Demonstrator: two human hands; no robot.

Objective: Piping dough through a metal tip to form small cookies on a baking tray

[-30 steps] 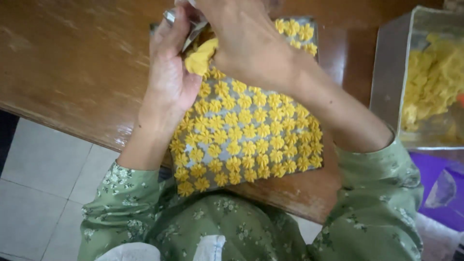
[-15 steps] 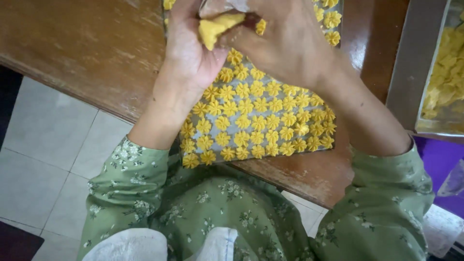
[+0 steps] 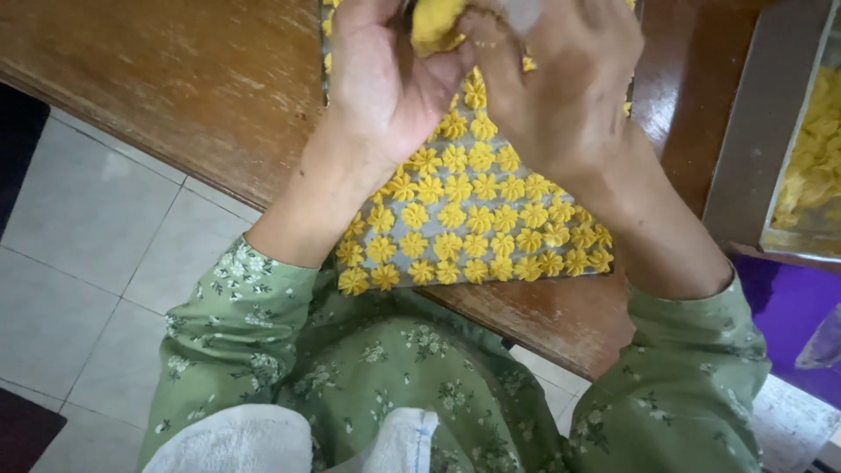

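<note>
Gripping yellow dough lump, both hands

Both hands are up at the top of view, pressed close together. The left hand shows its palm, fingers curled inward. The right hand shows its back, fingers bent, both forearms angling in from green sleeves.

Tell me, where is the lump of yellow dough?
In the head view, the lump of yellow dough sits at the top middle, pinched between the left hand and right hand, above the tray of flower-shaped cookies.
</note>
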